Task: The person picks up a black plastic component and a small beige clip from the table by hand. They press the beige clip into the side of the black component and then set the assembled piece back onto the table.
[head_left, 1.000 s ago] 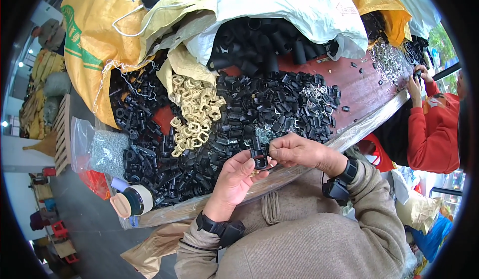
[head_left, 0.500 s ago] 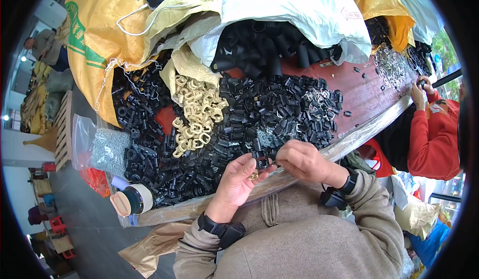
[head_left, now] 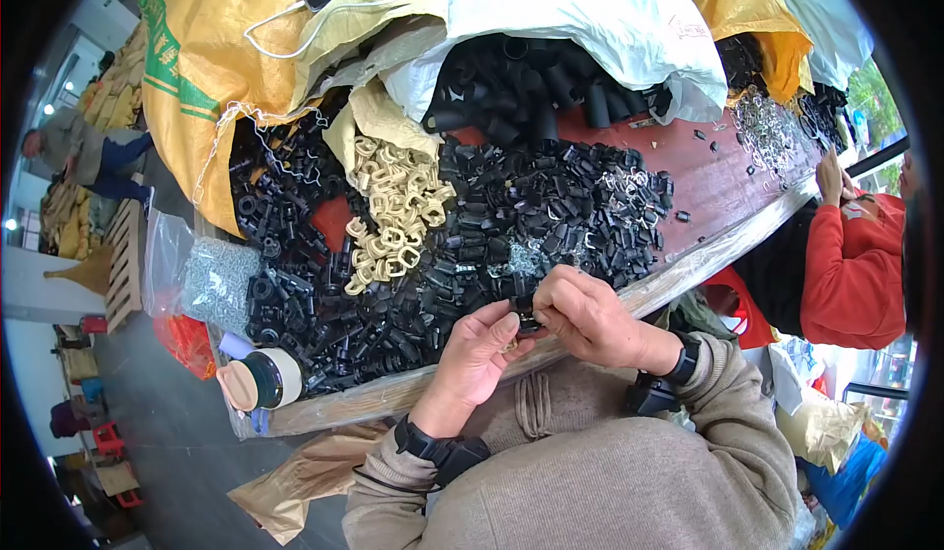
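Observation:
My left hand [head_left: 474, 361] holds a small black plastic part [head_left: 528, 323] between thumb and fingers, just above the table's near edge. A bit of beige shows under its fingertips, too hidden to name. My right hand [head_left: 592, 322] is closed with its fingers at the top of the same black part; whatever it pinches is hidden. Beyond both hands lies a wide heap of black plastic pieces [head_left: 511, 201]. Small shiny screws or pins [head_left: 526, 258] sit among them. Left of that heap, cream square rings [head_left: 398, 206] spill from a cream sack.
A clear bag of small metal pieces [head_left: 218, 280] and a jar with a pale lid [head_left: 261, 380] stand at the left edge. Sacks, one white [head_left: 560, 9] and one yellow [head_left: 216, 49], line the back. Right, a person in red [head_left: 855, 275] works at the table.
My right hand has moved left and closed in on the black part in my left hand. The view has shifted slightly. At far left, a person in the background has moved.

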The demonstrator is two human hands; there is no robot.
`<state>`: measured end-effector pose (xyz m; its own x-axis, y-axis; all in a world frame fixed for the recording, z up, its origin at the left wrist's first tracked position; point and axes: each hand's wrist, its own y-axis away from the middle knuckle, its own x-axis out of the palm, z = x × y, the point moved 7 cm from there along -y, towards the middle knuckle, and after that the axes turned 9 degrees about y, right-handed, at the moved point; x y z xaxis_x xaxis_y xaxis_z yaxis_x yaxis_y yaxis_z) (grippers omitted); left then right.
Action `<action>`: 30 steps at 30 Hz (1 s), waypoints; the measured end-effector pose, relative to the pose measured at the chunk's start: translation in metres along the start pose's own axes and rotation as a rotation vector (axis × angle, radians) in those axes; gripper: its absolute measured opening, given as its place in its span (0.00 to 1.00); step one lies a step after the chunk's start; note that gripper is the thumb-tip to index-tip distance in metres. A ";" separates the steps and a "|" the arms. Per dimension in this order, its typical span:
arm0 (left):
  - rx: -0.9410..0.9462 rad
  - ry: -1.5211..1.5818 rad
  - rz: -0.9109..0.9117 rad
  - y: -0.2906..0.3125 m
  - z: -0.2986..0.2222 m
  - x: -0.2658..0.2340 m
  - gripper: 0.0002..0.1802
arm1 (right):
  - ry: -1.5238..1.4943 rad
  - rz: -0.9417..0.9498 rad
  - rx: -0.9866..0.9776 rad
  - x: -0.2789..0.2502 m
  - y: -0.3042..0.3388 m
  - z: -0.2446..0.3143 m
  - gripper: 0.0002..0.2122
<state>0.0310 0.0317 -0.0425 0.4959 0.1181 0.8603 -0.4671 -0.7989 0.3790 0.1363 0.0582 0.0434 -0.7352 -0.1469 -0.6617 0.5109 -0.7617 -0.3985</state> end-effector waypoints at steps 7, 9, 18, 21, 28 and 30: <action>-0.019 -0.029 0.004 0.001 0.003 -0.006 0.12 | 0.158 0.035 -0.050 0.004 0.000 0.004 0.05; -0.017 -0.077 0.010 0.002 0.001 -0.002 0.12 | 0.186 0.045 -0.073 0.006 0.000 0.005 0.05; -0.083 -0.076 -0.009 0.004 -0.004 -0.004 0.12 | -0.064 0.219 0.153 0.012 -0.006 -0.015 0.07; -0.020 0.002 -0.036 0.000 -0.007 -0.005 0.13 | -0.185 0.221 0.310 0.017 0.004 -0.027 0.07; 0.095 0.257 0.020 -0.013 -0.015 -0.007 0.19 | 0.254 -0.051 -0.319 0.017 0.002 0.016 0.11; 0.077 0.272 0.048 -0.013 -0.011 -0.007 0.20 | 0.365 0.028 -0.377 0.027 0.000 0.018 0.13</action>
<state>0.0254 0.0480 -0.0499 0.2550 0.2247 0.9405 -0.4229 -0.8488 0.3174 0.1085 0.0431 0.0368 -0.5498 0.1167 -0.8271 0.7026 -0.4709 -0.5335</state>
